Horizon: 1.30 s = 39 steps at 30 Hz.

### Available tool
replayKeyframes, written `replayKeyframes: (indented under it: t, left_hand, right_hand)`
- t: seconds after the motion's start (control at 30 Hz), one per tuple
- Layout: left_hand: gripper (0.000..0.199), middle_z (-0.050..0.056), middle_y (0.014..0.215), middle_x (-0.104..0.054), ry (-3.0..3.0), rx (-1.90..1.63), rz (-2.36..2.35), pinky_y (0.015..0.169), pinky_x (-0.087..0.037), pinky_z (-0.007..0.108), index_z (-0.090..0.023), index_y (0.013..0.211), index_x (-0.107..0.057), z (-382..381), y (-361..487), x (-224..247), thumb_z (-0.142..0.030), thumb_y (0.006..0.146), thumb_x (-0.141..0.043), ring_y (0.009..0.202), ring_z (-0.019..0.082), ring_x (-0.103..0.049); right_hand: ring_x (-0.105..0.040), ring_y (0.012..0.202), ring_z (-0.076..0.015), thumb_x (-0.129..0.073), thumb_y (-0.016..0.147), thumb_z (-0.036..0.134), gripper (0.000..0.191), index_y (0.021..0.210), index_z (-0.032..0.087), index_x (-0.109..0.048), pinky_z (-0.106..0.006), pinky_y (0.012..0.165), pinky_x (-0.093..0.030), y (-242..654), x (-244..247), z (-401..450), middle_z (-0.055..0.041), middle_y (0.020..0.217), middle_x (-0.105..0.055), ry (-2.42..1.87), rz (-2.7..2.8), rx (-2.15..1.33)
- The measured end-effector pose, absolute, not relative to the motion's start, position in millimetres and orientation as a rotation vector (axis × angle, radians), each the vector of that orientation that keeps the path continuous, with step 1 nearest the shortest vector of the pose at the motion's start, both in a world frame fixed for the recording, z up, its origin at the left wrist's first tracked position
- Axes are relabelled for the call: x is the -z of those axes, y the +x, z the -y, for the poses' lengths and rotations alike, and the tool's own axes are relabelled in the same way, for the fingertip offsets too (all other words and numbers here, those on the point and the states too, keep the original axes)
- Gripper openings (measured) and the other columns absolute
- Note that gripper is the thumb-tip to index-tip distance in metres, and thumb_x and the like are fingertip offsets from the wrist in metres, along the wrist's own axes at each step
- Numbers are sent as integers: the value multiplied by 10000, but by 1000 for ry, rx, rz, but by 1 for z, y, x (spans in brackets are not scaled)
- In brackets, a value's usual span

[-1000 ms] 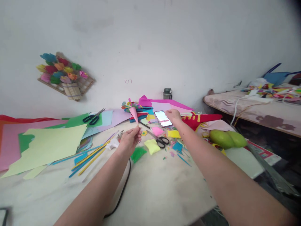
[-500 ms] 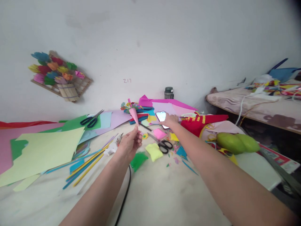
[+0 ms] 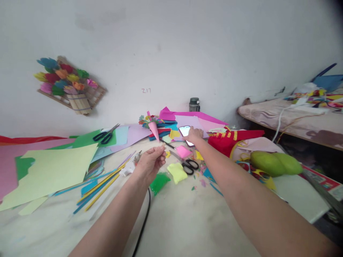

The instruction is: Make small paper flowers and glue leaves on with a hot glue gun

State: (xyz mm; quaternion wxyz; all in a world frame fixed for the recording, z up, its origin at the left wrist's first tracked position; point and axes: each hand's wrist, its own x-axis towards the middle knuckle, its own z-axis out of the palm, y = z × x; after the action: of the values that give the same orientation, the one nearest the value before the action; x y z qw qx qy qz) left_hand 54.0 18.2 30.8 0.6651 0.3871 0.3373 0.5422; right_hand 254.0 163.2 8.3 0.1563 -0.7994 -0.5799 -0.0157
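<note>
My left hand (image 3: 152, 160) is closed in a pinch above the table, with a tiny pale piece at its fingertips, too small to name. Just beyond it lies a pink paper cone (image 3: 153, 131) with a bunch of small colourful paper flowers (image 3: 148, 120) at its wide end. My right hand (image 3: 195, 135) grips the right edge of a phone (image 3: 184, 131) with a lit screen; the thumb lies over the screen. Between my arms are black-handled scissors (image 3: 189, 166), a pink packet (image 3: 183, 151), a yellow packet (image 3: 177, 173) and a green packet (image 3: 160, 183).
Coloured paper sheets (image 3: 53, 167) and dark scissors (image 3: 106, 135) lie on the left. Paper strips (image 3: 103, 185) and a white glue gun (image 3: 128, 168) sit beside my left forearm, near a black cable (image 3: 144, 217). Green fruit (image 3: 276, 163) and red cloth (image 3: 227, 142) lie right.
The view has shifted slightly. My left fingertips are now a little to the right of the pink cone's tip, apart from it. My right hand remains at the phone.
</note>
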Motion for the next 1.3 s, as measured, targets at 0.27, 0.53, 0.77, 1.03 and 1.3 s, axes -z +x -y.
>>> replayKeyframes:
  t: [0.27, 0.53, 0.77, 1.03, 1.3]
  left_hand:
    - [226, -7, 586, -554, 959, -1239, -764, 454, -409, 144, -100, 738, -596, -18, 51, -33, -194, 575, -721, 465, 41, -491]
    - [283, -14, 500, -497, 895, -1242, -781, 356, -325, 142, -95, 627, -549, -7, 49, -38, -342, 606, -687, 395, 32, -406]
    - [340, -29, 441, -447, 888, -1236, -841, 325, -273, 142, -118, 574, -487, 6, 44, -29, -411, 630, -649, 360, 31, -363]
    - [190, 15, 569, -565, 917, -1294, -827, 425, -416, 155, -77, 766, -588, 21, 30, -21, -229, 667, -645, 442, 43, -465]
    - [375, -32, 431, -474, 878, -1288, -880, 312, -275, 143, -118, 574, -496, 20, 32, -10, -464, 627, -629, 337, 28, -362]
  right_hand:
    - [-474, 1046, -312, -582, 541, 607, 767, 1138, 141, -461, -375, 816, -333, 262, -12, -160, -170, 1100, -542, -2268, 1710, -37]
    - [-563, 918, -260, -448, 709, 520, 480, 1001, 169, -597, -332, 715, -396, 252, -42, -131, -128, 998, -617, -2109, 1586, -102]
    - [-594, 803, -172, -468, 739, 399, 272, 774, 215, -665, -236, 645, -394, 190, -43, -72, -27, 842, -671, -1606, 1772, -225]
    - [-594, 782, -147, -500, 731, 316, 214, 829, 206, -655, -237, 690, -426, 158, -25, -34, -20, 824, -671, -1303, 1710, -361]
    - [-588, 761, -149, -520, 726, 322, 221, 826, 177, -654, -265, 714, -442, 152, -1, -26, -29, 814, -664, -1060, 1655, -652]
